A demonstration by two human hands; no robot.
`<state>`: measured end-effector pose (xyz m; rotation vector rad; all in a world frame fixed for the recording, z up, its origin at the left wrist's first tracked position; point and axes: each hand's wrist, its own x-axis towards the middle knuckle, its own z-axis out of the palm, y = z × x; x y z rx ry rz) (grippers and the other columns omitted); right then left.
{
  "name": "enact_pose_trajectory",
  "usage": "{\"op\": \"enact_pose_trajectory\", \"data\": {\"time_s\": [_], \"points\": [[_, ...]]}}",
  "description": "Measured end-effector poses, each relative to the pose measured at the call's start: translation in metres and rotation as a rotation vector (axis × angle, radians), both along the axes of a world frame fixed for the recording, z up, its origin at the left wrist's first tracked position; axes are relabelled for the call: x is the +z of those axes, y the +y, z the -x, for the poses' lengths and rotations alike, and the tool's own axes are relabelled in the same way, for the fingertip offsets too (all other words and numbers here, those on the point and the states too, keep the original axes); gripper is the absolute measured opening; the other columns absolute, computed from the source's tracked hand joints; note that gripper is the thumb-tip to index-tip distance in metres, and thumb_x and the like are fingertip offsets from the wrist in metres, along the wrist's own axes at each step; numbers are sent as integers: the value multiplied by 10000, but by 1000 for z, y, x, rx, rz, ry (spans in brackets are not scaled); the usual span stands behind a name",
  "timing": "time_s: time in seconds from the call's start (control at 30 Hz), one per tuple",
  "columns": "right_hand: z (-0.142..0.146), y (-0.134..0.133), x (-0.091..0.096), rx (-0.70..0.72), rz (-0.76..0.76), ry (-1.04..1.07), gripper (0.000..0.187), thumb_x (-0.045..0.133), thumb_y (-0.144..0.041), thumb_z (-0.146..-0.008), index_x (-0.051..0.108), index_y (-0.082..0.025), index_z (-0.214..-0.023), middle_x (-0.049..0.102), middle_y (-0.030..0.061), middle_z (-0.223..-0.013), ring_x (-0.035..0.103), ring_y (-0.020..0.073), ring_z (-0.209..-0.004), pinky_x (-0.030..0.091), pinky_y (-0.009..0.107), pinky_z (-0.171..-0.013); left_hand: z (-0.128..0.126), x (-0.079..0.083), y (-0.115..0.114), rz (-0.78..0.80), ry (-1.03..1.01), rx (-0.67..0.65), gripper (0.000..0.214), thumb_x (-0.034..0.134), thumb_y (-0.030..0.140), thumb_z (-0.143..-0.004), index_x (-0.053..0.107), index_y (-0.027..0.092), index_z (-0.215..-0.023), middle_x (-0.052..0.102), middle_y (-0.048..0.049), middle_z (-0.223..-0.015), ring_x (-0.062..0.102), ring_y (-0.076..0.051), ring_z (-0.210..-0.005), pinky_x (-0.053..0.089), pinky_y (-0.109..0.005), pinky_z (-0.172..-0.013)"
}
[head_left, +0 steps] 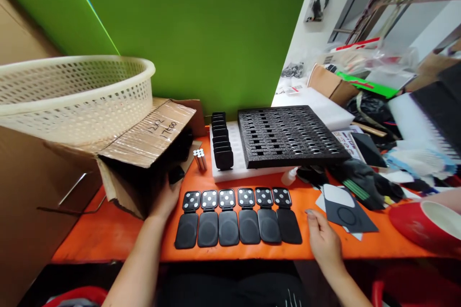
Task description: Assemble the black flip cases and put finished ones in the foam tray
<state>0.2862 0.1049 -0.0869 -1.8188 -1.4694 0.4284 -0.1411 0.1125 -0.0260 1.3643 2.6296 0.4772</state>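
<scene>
Several black hinged cases (237, 218) lie open in a row on the orange table (108, 235), their upper halves showing white dots. My left hand (166, 199) reaches into the open side of a cardboard box (144, 153) and closes on a black part (176, 174). My right hand (324, 240) rests on the table just right of the row, fingers loosely curled with nothing visible in them. Beside it lie flat black and white sheets (345, 211).
A cream perforated basket (75, 91) sits on the box. Behind the row are a black foam tray (288, 136), a stack of black cases (221, 141) on white foam, and small metal cylinders (200, 158). A red bowl (425, 225) and clutter fill the right side.
</scene>
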Motion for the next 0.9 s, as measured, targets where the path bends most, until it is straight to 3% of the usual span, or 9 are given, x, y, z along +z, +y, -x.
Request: {"op": "enact_pose_trajectory", "data": {"time_s": [0.13,0.3,0.43,0.47,0.53,0.57,0.63,0.73,0.9], "points": [[2,-2,1,11,10,19,561,360,-634,-803,659,-170,-903,697,152,-972,650,281,-912,523,343,-735,2,-3,-8,23,-40,2,574,427,381,-863,375,92,-1356,438,-231,-1345,384,-394,-1261,341,-496,-1001],[1,-1,2,5,18,65,521,374,-612,-803,637,-178,-922,684,155,-997,629,290,-953,503,375,-788,4,12,-20,7,-144,29,480,525,438,-780,545,139,-1156,616,-197,-1128,581,-394,-1031,473,-449,-808],[6,0,10,-36,16,119,526,344,-608,-813,598,-166,-941,667,164,-1012,611,293,-965,482,402,-819,-21,23,-40,-84,-276,41,498,507,485,-772,507,157,-1147,668,-139,-1011,629,-326,-957,494,-400,-780],[12,-3,15,-39,21,136,525,337,-602,-821,590,-161,-950,662,165,-1014,607,291,-967,477,403,-823,-35,23,-46,-116,-375,-11,491,528,507,-747,520,173,-1107,684,-96,-959,652,-284,-901,510,-356,-751],[30,-12,29,43,37,170,485,341,-566,-852,583,-163,-969,659,152,-1011,605,274,-959,472,384,-821,-68,19,-59,-232,-914,-109,540,605,507,-696,515,165,-1104,691,-89,-969,655,-280,-898,519,-371,-751],[42,-18,38,156,46,185,437,354,-530,-872,584,-173,-975,660,134,-1003,605,255,-947,472,360,-809,-86,16,-65,-217,-1101,-142,566,621,504,-697,498,175,-1142,698,-83,-975,654,-277,-915,516,-384,-775],[71,-32,59,420,26,183,331,361,-428,-919,587,-195,-984,652,97,-989,596,215,-922,461,319,-793,-120,8,-77,-148,-1289,-224,558,634,493,-705,519,178,-1151,710,-85,-965,643,-264,-957,480,-392,-870],[108,-45,87,616,-45,51,262,362,-317,-941,593,-203,-894,638,56,-838,564,194,-804,420,313,-742,-154,4,-89,-165,-1276,-351,539,614,469,-725,537,173,-1169,654,-101,-1142,568,-271,-1110,393,-408,-1002],[127,-48,105,620,-27,-138,217,405,-238,-917,576,-180,-797,611,50,-774,528,191,-758,366,312,-721,-169,10,-97,-161,-1034,-549,517,470,316,-835,411,204,-1336,468,-77,-1382,386,-244,-1297,298,-422,-1082]]}}
